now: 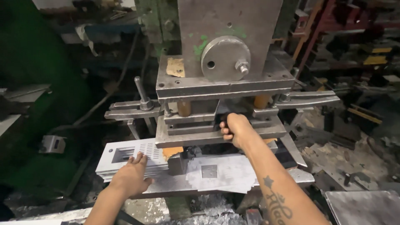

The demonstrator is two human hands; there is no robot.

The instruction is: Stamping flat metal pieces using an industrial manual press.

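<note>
Left hand (132,177) lies flat, fingers spread, on perforated sheet-metal stack (125,156). Right hand (235,130) reaches into press die (208,125), grip curled closed on a dark part.

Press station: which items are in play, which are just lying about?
In play:
- left hand flat on stacked perforated sheet panels
- right hand at press die set
- punched sheet on press bed

Lying about:
- metal scrap below bed
- grey plate, lower right
- small grey box, left
</note>
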